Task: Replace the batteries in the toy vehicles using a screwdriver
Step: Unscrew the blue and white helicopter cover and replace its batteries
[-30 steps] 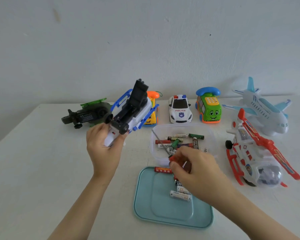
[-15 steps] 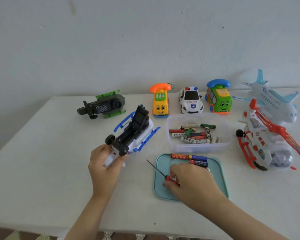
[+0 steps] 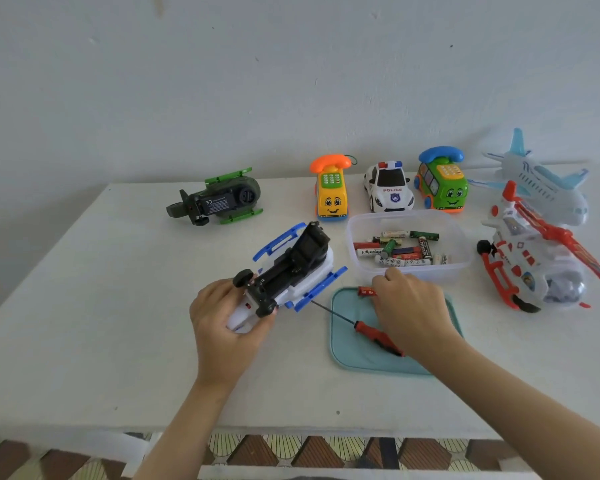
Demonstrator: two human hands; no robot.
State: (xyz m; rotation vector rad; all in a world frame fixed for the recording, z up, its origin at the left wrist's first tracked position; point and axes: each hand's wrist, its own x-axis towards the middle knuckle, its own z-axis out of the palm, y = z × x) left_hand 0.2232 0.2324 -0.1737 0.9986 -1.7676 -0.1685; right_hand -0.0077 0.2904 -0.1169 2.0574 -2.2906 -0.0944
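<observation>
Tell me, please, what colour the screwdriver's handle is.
The screwdriver handle is red in the head view.

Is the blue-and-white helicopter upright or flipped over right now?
Flipped over: the helicopter shows its black underside and wheels facing up, gripped at one end by the left hand.

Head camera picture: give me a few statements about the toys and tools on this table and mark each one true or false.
1. The left hand holds the blue and white helicopter with its underside up. True.
2. The right hand grips the screwdriver. False: the screwdriver lies loose on the teal tray, and that hand's fingers are at the tray's far edge.
3. The clear box has batteries in it. True.
4. The dark green helicopter lies in the teal tray. False: it lies on the table, at the back left.
5. The police car stands between the yellow car and the green car. True.
</observation>
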